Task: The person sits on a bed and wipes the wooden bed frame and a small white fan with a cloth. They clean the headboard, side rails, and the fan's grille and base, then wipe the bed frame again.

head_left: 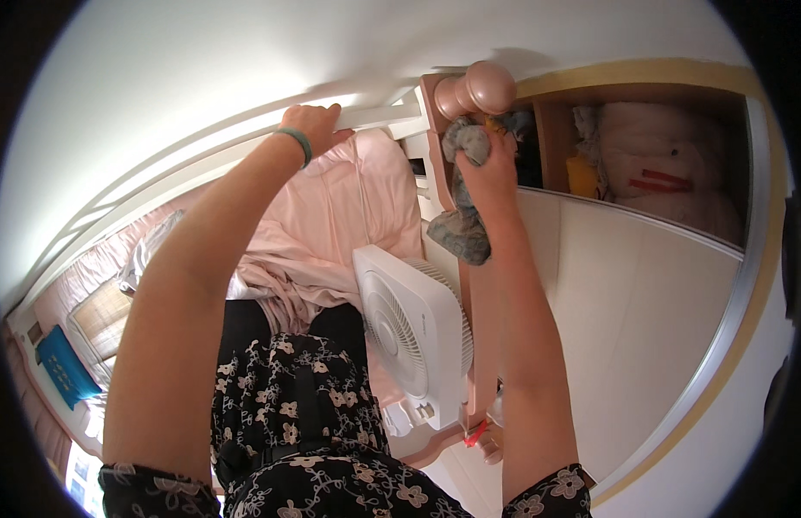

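Observation:
My right hand (494,165) grips a bunched grey cloth (460,234) beside the pink bedpost with its rounded knob (488,87). Part of the cloth bulges above the thumb and the rest hangs below, along the end of the bed. With a green band at its wrist, my left hand (316,129) is closed over the white bed rail (382,117) along the wall. Below the hands lies pink bedding (335,201), rumpled near my knees.
A white box fan (413,337) stands on the bed at my right. Beyond the bed end is a cabinet with a pale sliding door (607,311); its open compartment holds folded pink bedding (659,149). A blue cushion (67,366) lies at the far left.

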### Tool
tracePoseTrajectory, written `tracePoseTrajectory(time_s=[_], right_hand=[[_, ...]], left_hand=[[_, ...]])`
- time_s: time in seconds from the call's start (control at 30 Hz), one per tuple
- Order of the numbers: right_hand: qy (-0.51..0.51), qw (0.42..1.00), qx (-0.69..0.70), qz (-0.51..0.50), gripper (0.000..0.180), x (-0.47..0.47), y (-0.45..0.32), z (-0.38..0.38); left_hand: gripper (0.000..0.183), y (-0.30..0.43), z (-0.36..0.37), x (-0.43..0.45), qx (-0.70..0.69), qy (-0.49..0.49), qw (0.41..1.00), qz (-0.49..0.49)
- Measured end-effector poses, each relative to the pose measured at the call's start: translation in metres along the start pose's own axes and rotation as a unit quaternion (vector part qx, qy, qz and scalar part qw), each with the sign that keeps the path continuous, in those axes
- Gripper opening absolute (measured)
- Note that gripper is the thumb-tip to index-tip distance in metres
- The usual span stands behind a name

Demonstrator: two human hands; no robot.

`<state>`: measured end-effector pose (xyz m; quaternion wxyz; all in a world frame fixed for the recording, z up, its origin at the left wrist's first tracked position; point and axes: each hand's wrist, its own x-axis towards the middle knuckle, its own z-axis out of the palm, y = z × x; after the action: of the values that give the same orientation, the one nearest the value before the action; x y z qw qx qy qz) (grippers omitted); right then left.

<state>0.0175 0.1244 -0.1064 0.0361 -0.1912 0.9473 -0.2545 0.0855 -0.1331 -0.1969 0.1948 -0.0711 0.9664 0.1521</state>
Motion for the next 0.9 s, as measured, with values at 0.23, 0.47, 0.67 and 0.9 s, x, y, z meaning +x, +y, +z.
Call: tracePoseTrajectory(time_s=[0.23,0.47,0.67,0.9], right_hand=[[0.075,0.996,0.043,-0.002,0.042,0.010,-0.007,0.046],[0.139,0.982,0.111,0.058,0.045,0.020,-0.016,0.056],[0.241,0.903,0.288,0.210,0.044,0.032,0.012,0.059],[0.145,0.946,0.212,0.196,0.045,0.015,-0.010,0.058]], left_hand=[[0.044,-0.009,0.006,0.004,-0.006,0.015,0.999,0.035],[0.044,-0.005,0.001,-0.001,-0.009,0.014,0.999,0.028],[0.044,-0.005,-0.001,0.001,-0.006,0.019,0.999,0.027],[0.044,-0.005,0.002,0.000,-0.011,0.027,0.999,0.029]])
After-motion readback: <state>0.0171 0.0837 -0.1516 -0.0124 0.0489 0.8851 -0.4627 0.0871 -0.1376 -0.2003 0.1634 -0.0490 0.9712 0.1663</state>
